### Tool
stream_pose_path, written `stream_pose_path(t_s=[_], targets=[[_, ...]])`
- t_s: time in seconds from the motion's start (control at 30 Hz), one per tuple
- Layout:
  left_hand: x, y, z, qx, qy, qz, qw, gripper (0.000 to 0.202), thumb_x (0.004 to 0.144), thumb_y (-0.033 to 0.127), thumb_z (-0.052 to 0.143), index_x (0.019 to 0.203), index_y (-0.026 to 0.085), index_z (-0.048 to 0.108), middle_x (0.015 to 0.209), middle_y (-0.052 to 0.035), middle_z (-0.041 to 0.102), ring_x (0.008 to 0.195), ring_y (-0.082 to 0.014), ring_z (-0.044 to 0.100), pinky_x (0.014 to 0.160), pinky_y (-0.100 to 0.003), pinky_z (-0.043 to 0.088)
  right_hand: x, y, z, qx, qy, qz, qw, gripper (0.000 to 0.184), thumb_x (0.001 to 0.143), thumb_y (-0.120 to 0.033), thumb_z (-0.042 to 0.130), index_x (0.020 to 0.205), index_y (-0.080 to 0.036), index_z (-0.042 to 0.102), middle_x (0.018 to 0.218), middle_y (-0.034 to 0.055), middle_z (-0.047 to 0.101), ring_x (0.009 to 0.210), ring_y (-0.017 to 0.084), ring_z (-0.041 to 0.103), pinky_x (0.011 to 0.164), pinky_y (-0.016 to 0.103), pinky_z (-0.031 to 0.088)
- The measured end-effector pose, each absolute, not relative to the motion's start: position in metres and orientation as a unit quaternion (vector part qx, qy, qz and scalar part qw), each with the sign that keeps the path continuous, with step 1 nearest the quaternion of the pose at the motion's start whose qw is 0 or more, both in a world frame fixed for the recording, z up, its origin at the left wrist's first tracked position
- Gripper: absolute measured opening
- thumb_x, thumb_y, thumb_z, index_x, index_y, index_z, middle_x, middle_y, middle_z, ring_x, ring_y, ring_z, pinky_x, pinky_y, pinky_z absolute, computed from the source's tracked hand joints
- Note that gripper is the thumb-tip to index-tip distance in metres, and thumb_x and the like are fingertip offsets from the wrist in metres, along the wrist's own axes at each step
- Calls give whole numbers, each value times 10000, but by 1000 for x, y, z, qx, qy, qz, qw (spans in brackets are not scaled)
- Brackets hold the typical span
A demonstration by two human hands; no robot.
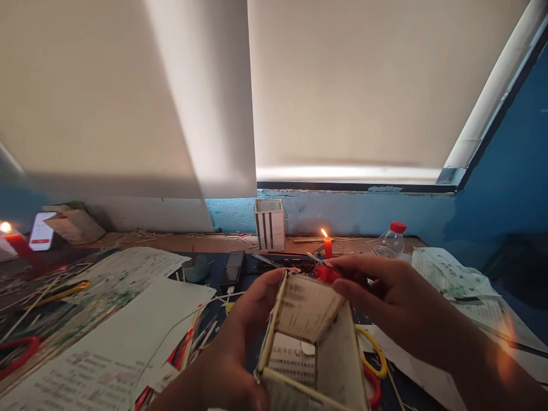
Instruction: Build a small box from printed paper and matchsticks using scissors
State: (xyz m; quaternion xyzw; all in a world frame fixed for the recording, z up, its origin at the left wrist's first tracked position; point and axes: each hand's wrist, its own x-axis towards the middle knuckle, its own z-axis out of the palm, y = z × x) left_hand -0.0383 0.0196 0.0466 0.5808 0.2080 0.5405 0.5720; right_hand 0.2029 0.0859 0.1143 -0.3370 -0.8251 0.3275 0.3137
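Well, left hand [229,342]: clenched under a small open box of pale wooden sticks and printed paper [338,354], tilted so its hollow faces the camera, perhaps for a look inside.
Right hand [387,297]: against a small red object [325,274], partly hidden; grip cannot be told.
Box: above the cluttered desk [274,244], lower edge cut off.
Beyond: lit red candle [327,248].

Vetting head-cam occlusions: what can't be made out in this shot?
Red object at the right hand: mostly hidden by fingers and box, kind unclear.
Paper-and-stick box: lower end cut off by the head view's bottom edge.
Left hand: fingers hidden behind the box.
Phone, far left: screen text too small.
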Motion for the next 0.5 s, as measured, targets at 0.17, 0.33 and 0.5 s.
stream_pose_path(t_s=[0.17, 0.33, 0.5], targets=[[-45, 23, 43, 607, 199, 534, 554, 1089, 616, 572, 944, 1541, 343, 417, 1542, -168, 503, 1425, -431, 490, 1167, -588, 391, 202, 101, 100, -335, -790, 441, 262, 211, 928, -432, 748, 925, -223, 770, 710, -11, 628, 610, 125, 516, 512, 243, 383], [-49, 32, 33, 570, 286, 587, 499, 925, 737, 776, 737, 1493, 297, 506, 1515, -140, 535, 1361, -370, 539, 1089, -454, 491, 205, 115, 96, -324, -776, 444, 309, 176, 944, -383, 733, 922, -212, 771, 734, -11, 627, 639, 124, 503, 544, 257, 376], [-56, 54, 39, 366, 529, 703, 304, 311, 780, 426, 867, 976, 234, 720, 949, -19, 709, 930, -172, 648, 852, -242, 515, 216, 129, 103, -316, -710, 453, 437, 218, 902, -424, 780, 929, -207, 771, 756, 1, 666, 638, 128, 543, 555, 257, 435]])
